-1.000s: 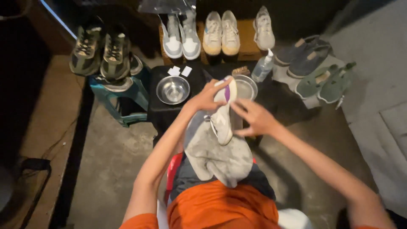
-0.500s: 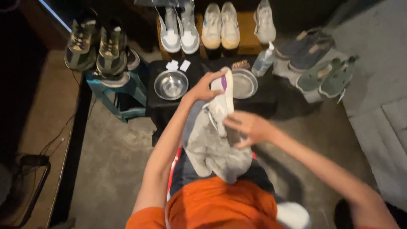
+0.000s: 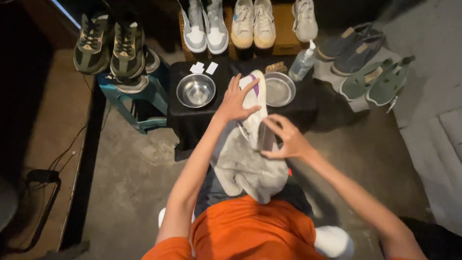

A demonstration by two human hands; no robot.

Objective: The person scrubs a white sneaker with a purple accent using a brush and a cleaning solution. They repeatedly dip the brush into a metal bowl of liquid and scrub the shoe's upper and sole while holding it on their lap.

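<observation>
Left hand [image 3: 236, 102] fingers grip white shoe [image 3: 254, 108]; right hand [image 3: 285, 138] fingers pinch grey cloth [image 3: 243, 163] alongside.

A shoe-cleaning workshop corner.
Rows of sneakers [image 3: 252, 21] beyond the fingers, steel bowls [image 3: 196, 90] on a black bench [image 3: 192, 120], bare concrete floor [image 3: 134, 183].

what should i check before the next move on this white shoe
1. Left hand steady on the white shoe: ok.
2. Right hand at the shoe's heel end: ok; what it pinches: cannot tell.
3. Grey cloth spread under the shoe on the lap: ok.
4. Two metal bowls upright on the black stand: ok; contents: cannot tell.
5. Clear pump bottle upright beside the stand: ok.
</observation>
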